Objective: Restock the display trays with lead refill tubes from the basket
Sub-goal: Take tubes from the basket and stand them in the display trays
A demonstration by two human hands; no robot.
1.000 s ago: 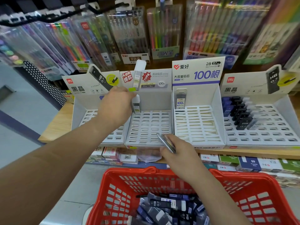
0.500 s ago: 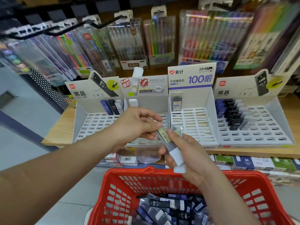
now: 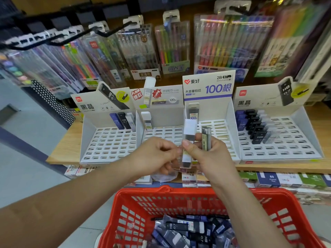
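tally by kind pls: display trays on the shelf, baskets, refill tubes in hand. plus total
Display trays: 4
Red basket: 1
Refill tubes in hand: 2 (white-capped tube, yellow-labelled tube, both in the right hand grip)
Total: 7

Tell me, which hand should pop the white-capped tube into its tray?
Probably the left hand. Its fingers pinch the white-capped tube and hold nothing else. The right hand also grips a second, darker tube, and the tray with the matching tube sits slightly to the left.
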